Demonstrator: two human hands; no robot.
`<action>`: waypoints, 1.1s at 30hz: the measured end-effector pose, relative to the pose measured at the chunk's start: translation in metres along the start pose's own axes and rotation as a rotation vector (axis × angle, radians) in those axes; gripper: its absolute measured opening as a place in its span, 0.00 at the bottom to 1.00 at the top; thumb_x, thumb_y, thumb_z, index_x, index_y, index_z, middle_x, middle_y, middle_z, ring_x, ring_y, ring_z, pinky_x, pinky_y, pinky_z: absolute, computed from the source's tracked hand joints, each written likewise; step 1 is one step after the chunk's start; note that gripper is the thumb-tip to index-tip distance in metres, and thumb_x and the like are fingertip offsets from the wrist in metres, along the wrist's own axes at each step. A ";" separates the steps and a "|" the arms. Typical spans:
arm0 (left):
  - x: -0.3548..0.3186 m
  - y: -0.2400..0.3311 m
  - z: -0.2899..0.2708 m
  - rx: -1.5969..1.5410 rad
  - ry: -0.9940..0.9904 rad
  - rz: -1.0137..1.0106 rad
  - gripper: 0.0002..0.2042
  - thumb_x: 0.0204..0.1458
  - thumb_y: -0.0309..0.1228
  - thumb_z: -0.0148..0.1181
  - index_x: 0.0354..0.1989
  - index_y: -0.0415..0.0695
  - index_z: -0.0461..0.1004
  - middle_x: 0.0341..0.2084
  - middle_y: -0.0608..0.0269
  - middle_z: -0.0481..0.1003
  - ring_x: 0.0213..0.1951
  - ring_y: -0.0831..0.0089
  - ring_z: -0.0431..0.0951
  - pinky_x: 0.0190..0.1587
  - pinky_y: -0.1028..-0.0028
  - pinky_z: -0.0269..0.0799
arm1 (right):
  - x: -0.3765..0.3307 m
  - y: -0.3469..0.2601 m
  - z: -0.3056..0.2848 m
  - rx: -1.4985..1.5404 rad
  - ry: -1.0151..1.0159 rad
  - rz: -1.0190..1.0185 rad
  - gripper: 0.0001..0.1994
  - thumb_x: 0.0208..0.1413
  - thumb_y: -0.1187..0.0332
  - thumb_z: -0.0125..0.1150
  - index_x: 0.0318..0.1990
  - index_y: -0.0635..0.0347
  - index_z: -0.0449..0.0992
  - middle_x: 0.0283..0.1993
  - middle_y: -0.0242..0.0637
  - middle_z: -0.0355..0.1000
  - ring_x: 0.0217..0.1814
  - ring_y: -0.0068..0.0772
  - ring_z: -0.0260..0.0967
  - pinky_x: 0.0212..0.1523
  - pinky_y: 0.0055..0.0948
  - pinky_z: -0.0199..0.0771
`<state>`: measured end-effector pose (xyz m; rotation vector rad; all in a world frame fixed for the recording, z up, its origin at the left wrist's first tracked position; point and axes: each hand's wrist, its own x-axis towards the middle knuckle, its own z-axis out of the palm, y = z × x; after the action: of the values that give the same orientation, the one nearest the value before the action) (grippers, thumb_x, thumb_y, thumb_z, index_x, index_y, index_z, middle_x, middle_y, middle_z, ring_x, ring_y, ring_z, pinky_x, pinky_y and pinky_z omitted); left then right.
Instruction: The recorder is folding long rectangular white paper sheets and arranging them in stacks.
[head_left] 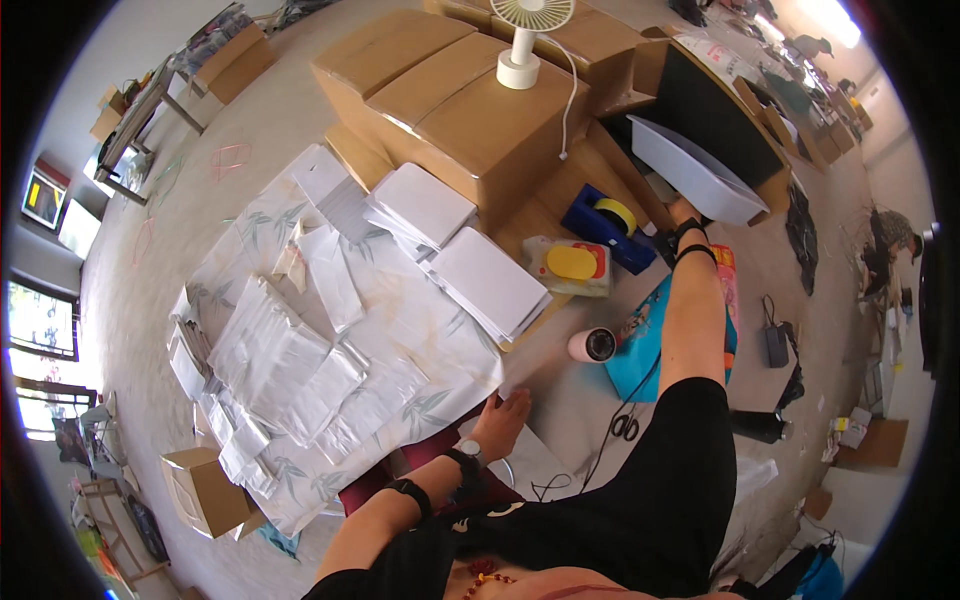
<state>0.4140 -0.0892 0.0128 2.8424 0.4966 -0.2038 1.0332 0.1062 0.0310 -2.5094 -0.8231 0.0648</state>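
My left hand is held beside the near right corner of the covered table, fingers stretched out and nothing in them. My right arm reaches far forward to the right. At its end my right hand is by the lower end of a pale plastic bin, which leans tilted in an open cardboard box. Its fingers are mostly hidden, so a grip cannot be made out. Left of that hand stands a blue tape dispenser with a yellow roll. Next to it lies a wipes packet with a yellow lid.
Stacks of white sheets and clear plastic bags cover the table. Large cartons rise behind, with a white fan on top. A pink cup, blue bag and black scissors are at right.
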 end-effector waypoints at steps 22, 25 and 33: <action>-0.003 -0.003 -0.008 -0.150 -0.036 -0.056 0.32 0.55 0.28 0.55 0.71 0.37 0.64 0.75 0.54 0.59 0.75 0.63 0.58 0.64 0.48 0.65 | 0.000 0.027 0.006 0.002 0.041 0.049 0.37 0.54 0.49 0.71 0.69 0.55 0.70 0.71 0.49 0.68 0.74 0.53 0.63 0.74 0.42 0.62; -0.003 -0.004 -0.005 -0.140 -0.037 -0.046 0.31 0.55 0.28 0.55 0.71 0.38 0.65 0.75 0.54 0.59 0.75 0.64 0.58 0.63 0.48 0.66 | -0.003 0.030 0.003 -0.005 0.048 0.053 0.37 0.54 0.49 0.71 0.69 0.55 0.70 0.72 0.49 0.68 0.75 0.53 0.63 0.74 0.42 0.61; -0.001 -0.004 -0.006 -0.150 0.013 -0.048 0.32 0.51 0.26 0.58 0.69 0.38 0.66 0.73 0.54 0.60 0.73 0.62 0.60 0.64 0.48 0.68 | -0.006 0.011 0.007 -0.004 0.080 0.038 0.38 0.53 0.49 0.72 0.69 0.54 0.70 0.72 0.49 0.67 0.75 0.53 0.62 0.74 0.42 0.61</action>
<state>0.4119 -0.0850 0.0178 2.6891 0.5593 -0.1503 1.0329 0.0976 0.0192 -2.5139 -0.7440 -0.0240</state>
